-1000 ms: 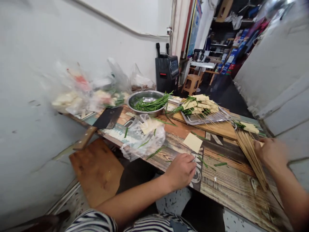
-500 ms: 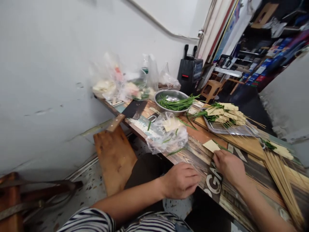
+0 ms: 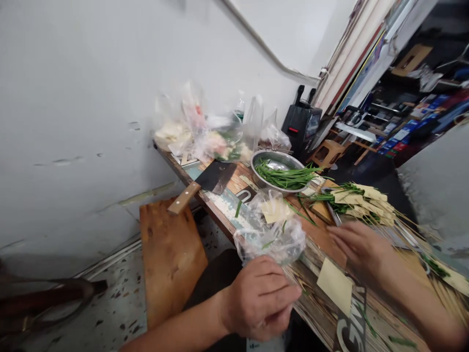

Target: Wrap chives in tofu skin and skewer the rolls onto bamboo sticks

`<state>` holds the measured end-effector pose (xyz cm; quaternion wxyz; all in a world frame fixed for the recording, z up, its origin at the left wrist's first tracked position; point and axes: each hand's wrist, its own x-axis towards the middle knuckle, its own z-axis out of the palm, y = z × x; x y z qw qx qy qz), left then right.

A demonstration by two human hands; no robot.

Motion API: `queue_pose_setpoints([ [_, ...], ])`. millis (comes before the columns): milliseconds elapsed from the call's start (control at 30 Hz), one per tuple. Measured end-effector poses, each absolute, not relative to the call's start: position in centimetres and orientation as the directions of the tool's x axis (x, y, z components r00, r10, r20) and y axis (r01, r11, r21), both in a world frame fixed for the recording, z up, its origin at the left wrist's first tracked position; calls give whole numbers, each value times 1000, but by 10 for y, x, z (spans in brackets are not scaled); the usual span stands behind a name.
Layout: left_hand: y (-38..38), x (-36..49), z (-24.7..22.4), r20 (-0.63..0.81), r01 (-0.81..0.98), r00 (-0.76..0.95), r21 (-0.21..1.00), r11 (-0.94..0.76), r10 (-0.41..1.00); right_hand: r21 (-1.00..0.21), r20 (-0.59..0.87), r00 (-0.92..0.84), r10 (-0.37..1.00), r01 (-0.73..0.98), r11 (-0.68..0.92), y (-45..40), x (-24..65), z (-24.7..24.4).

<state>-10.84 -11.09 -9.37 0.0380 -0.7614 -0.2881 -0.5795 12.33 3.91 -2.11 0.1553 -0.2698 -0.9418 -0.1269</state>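
Note:
My left hand (image 3: 261, 297) is closed, its fingers curled together over the table's near edge; whatever they may hold is hidden. My right hand (image 3: 361, 247) reaches over the table with fingers stretched out, slightly blurred, and nothing shows in them. Below it a pale yellow square tofu sheet (image 3: 335, 286) lies flat on the wood-patterned table. A crumpled clear plastic bag (image 3: 252, 240), with another pale sheet (image 3: 275, 210) on it, sits beyond my left hand. Green chives (image 3: 286, 175) fill part of a metal bowl (image 3: 256, 180). Skewered tofu-and-chive rolls (image 3: 362, 198) are piled right of the bowl.
A cleaver (image 3: 212, 178) lies on the table, its wooden handle over the edge. Several filled plastic bags (image 3: 205, 134) and a black speaker (image 3: 300, 120) stand at the back. Bamboo skewers (image 3: 445, 293) lie at the right. A wooden bench (image 3: 170, 259) stands at left.
My right hand has let go of the pale tofu sheet and moved away from it toward the bowl and piled skewers. My left hand stays closed. The view has shifted.

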Motion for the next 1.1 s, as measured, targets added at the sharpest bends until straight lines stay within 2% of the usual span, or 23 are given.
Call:
queue_pose_setpoints([
  [67, -112, -117, -94, 900, 491, 150, 291, -821, 409, 259, 287, -809, 513, 581, 771, 84, 77, 1],
  [133, -114, -126, -97, 895, 513, 134, 304, -803, 425, 320, 140, -797, 588, 598, 735, 128, 30, 10],
  [200, -116, -135, -103, 889, 545, 118, 315, -777, 443, 400, -83, -699, 711, 630, 666, 166, -13, 7],
  [267, -117, -145, -108, 875, 584, 110, 328, -743, 472, 428, -139, -646, 751, 644, 634, 197, -45, -5],
  [500, -108, -169, -119, 851, 645, 94, 344, -682, 517, 449, -231, -614, 754, 621, 643, 241, -79, -43],
  [667, -106, -170, -119, 852, 638, 82, 354, -684, 517, 476, -213, -669, 712, 565, 674, 241, -79, -31],
  [833, -96, -180, -92, 867, 628, 83, 337, -701, 491, 504, -192, -715, 672, 516, 693, 234, -79, -5],
  [1033, -39, -197, -53, 891, 663, -158, 415, -623, 425, 514, -189, -769, 611, 453, 729, 223, -74, 21],
  [1100, -13, -203, -46, 874, 689, -193, 445, -572, 446, 516, -192, -789, 584, 426, 744, 220, -70, 30],
])
